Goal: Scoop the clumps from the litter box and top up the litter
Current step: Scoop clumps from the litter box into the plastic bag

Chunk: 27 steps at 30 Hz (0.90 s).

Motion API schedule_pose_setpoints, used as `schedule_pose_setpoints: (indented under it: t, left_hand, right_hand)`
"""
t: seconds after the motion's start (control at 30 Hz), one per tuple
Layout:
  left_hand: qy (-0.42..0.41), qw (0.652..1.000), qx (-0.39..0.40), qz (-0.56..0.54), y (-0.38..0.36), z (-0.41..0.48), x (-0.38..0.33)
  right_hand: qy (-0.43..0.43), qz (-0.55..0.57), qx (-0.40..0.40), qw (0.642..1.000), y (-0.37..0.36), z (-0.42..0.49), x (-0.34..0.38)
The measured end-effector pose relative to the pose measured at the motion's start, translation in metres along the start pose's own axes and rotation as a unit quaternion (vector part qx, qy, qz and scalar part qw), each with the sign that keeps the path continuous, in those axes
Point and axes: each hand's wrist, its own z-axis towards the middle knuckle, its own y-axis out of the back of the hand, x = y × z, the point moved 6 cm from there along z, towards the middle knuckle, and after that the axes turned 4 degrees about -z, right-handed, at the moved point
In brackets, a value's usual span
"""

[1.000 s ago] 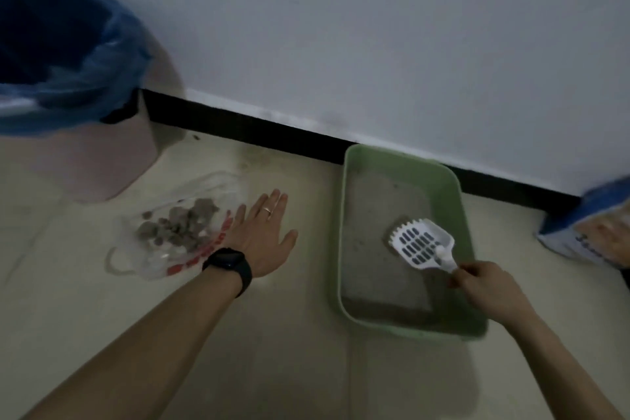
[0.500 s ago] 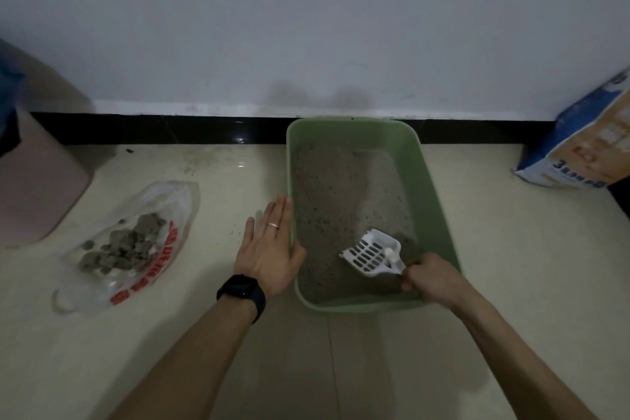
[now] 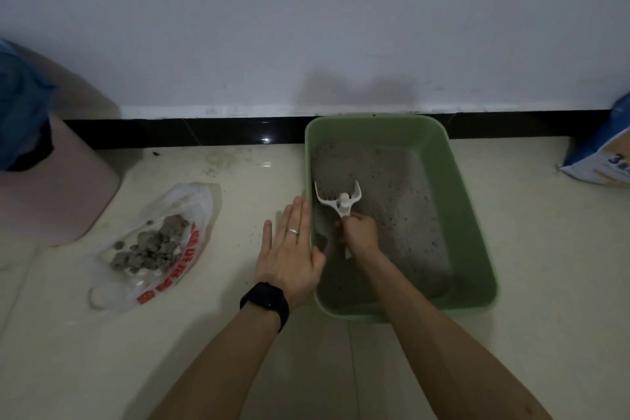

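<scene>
A green litter box [image 3: 475, 215] with grey litter [image 3: 402, 201] stands on the floor against the wall. My right hand [image 3: 359, 232] grips the handle of a white slotted scoop [image 3: 337, 196], whose head digs into the litter near the box's left wall. My left hand [image 3: 289, 249] lies flat with straight fingers against the outside of that left wall. A clear plastic bag [image 3: 194, 211] with red print lies on the floor to the left and holds several grey clumps [image 3: 150, 249].
A pink bin [image 3: 58, 187] with a blue liner stands at far left. A blue and orange litter bag [image 3: 603, 153] leans at the right edge. A black skirting strip runs along the white wall behind.
The scoop has moved from the box's near right part to its left side and now points away from me into the litter. My left hand has slid up against the box wall.
</scene>
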Motion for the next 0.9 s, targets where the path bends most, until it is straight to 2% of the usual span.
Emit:
schedule_pose_setpoints:
  t: [0.13,0.23,0.33,0.47,0.57,0.9]
  left_hand:
    - [0.004,1.000,0.004,0.019,0.003,-0.002,-0.002]
    - [0.004,1.000,0.011,0.020,0.003,-0.002,-0.003]
    - [0.004,1.000,0.014,0.006,0.002,-0.002,-0.002]
    - [-0.001,1.000,0.010,0.000,0.003,-0.002,-0.003]
    - [0.003,1.000,0.008,0.002,0.004,-0.003,-0.003]
    - [0.012,1.000,0.010,-0.003,0.008,-0.005,-0.004]
  right_hand:
    - [-0.009,0.108,-0.023,0.994,0.004,-0.001,-0.003]
    - [0.030,0.131,-0.037,0.990,0.028,-0.008,-0.014]
    - [0.095,0.106,-0.058,0.988,0.060,-0.015,-0.021]
    - [0.138,0.035,-0.081,0.986,0.086,-0.021,-0.030]
    - [0.149,-0.006,-0.094,0.984,0.091,-0.029,-0.032]
    - [0.133,-0.031,-0.109,0.985,0.096,-0.052,-0.021]
